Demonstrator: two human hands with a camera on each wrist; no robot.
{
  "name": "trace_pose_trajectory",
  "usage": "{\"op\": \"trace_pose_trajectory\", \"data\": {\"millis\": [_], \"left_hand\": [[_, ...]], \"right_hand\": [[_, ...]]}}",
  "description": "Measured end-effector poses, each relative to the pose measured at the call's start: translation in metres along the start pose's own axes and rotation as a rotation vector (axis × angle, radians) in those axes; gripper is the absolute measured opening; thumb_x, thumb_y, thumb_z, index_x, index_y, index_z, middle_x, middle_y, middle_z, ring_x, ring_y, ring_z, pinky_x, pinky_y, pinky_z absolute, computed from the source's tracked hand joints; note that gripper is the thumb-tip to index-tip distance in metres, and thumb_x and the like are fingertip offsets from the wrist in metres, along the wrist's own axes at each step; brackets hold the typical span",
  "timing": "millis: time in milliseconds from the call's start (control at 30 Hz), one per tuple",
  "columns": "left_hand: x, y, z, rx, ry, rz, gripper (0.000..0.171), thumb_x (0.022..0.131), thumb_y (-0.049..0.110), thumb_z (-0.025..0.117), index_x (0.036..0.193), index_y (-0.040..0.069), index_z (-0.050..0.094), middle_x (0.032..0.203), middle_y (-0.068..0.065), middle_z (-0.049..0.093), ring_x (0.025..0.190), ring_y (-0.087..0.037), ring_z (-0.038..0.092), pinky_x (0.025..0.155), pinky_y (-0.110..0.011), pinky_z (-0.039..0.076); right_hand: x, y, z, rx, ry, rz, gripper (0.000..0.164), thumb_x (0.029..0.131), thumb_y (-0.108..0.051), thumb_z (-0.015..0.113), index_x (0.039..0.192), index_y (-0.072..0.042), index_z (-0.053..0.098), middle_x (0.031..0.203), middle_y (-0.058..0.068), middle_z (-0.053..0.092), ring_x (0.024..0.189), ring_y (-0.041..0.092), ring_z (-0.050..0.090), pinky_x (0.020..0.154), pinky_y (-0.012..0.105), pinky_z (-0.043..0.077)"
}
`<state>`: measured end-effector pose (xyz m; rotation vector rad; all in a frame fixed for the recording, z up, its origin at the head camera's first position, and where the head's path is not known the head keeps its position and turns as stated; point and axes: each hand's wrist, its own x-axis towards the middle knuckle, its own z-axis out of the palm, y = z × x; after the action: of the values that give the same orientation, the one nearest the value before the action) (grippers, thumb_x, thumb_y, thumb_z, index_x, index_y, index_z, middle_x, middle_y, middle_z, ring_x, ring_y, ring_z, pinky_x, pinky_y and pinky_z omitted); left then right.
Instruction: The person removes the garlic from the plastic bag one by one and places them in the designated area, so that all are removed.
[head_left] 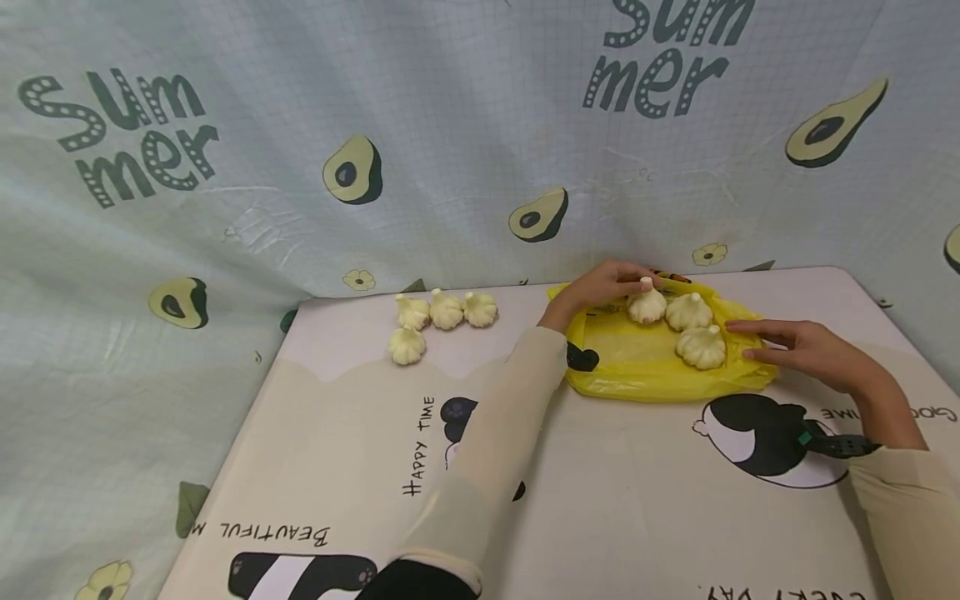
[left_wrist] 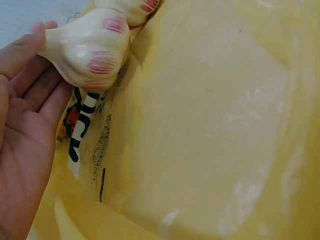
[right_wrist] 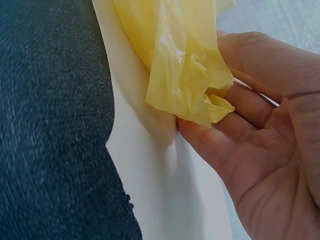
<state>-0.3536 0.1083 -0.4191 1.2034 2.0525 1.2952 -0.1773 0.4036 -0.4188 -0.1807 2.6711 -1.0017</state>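
Observation:
In the head view, a yellow plastic bag (head_left: 637, 354) lies flattened on the table with several garlic bulbs on it. My left hand (head_left: 603, 283) is at the bag's back edge. It pinches the stem of a garlic bulb (left_wrist: 87, 50) between thumb and fingers, as the left wrist view shows. Two more garlic bulbs, one behind (head_left: 688, 312) and one in front (head_left: 702, 347), sit to the right of it. My right hand (head_left: 817, 354) holds the bag's right edge, and crumpled yellow plastic (right_wrist: 187, 75) lies among its fingers in the right wrist view.
Several other garlic bulbs (head_left: 447, 309) form a group at the table's back left. The table (head_left: 360, 433) wears a printed cover with cartoon figures and lettering. Behind it hangs a curtain (head_left: 450, 100) printed with avocados. A black strap (head_left: 840, 445) is on the right wrist.

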Motion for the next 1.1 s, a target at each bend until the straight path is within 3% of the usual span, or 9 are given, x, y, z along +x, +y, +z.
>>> {"op": "trace_pose_trajectory", "data": {"millis": [167, 300, 467, 700, 867, 1100], "left_hand": [[-0.004, 0.004, -0.002, -0.017, -0.009, 0.045, 0.032, 0.108, 0.017, 0.049, 0.131, 0.003, 0.067, 0.128, -0.008, 0.068, 0.116, -0.008, 0.059, 0.098, -0.017, 0.046], [-0.009, 0.009, -0.005, -0.111, 0.001, 0.017, 0.035, 0.108, 0.018, 0.051, 0.138, 0.003, 0.062, 0.130, -0.011, 0.069, 0.117, -0.005, 0.061, 0.099, -0.017, 0.047], [-0.013, 0.016, -0.010, -0.183, 0.006, 0.040, 0.039, 0.107, 0.013, 0.050, 0.143, -0.003, 0.054, 0.131, -0.019, 0.067, 0.116, -0.011, 0.065, 0.100, -0.021, 0.048], [-0.024, 0.030, -0.018, -0.106, 0.031, 0.030, 0.041, 0.106, 0.014, 0.053, 0.145, 0.000, 0.054, 0.130, -0.011, 0.069, 0.121, -0.008, 0.062, 0.101, -0.018, 0.046], [-0.040, 0.037, -0.022, -0.010, 0.026, 0.057, 0.039, 0.106, 0.014, 0.055, 0.142, 0.003, 0.059, 0.129, -0.009, 0.070, 0.120, -0.006, 0.062, 0.101, -0.018, 0.046], [-0.064, 0.044, -0.028, 0.032, 0.025, 0.100, 0.033, 0.105, 0.016, 0.057, 0.136, 0.007, 0.066, 0.130, -0.004, 0.070, 0.123, -0.003, 0.059, 0.106, -0.018, 0.042]], "right_hand": [[0.001, 0.002, -0.001, -0.004, -0.003, -0.002, 0.063, 0.101, -0.037, 0.064, 0.150, -0.002, 0.047, 0.155, 0.034, 0.035, 0.142, 0.060, 0.023, 0.105, 0.078, 0.027], [0.002, 0.004, -0.002, -0.006, -0.001, 0.001, 0.064, 0.101, -0.038, 0.064, 0.150, -0.001, 0.047, 0.155, 0.034, 0.035, 0.141, 0.061, 0.023, 0.104, 0.078, 0.027], [0.002, 0.006, -0.004, -0.015, 0.005, -0.006, 0.064, 0.101, -0.039, 0.064, 0.150, -0.002, 0.047, 0.155, 0.034, 0.036, 0.141, 0.061, 0.024, 0.104, 0.079, 0.026], [0.002, 0.005, -0.004, 0.002, 0.010, -0.019, 0.064, 0.100, -0.036, 0.066, 0.150, 0.000, 0.047, 0.155, 0.034, 0.035, 0.142, 0.060, 0.023, 0.105, 0.078, 0.026], [0.005, 0.006, -0.002, -0.003, 0.005, -0.028, 0.062, 0.100, -0.033, 0.066, 0.149, 0.000, 0.047, 0.154, 0.035, 0.035, 0.141, 0.060, 0.024, 0.104, 0.078, 0.027], [0.006, 0.006, -0.002, -0.033, 0.000, -0.024, 0.064, 0.100, -0.037, 0.065, 0.150, -0.001, 0.047, 0.154, 0.035, 0.035, 0.141, 0.061, 0.024, 0.104, 0.078, 0.027]]}}
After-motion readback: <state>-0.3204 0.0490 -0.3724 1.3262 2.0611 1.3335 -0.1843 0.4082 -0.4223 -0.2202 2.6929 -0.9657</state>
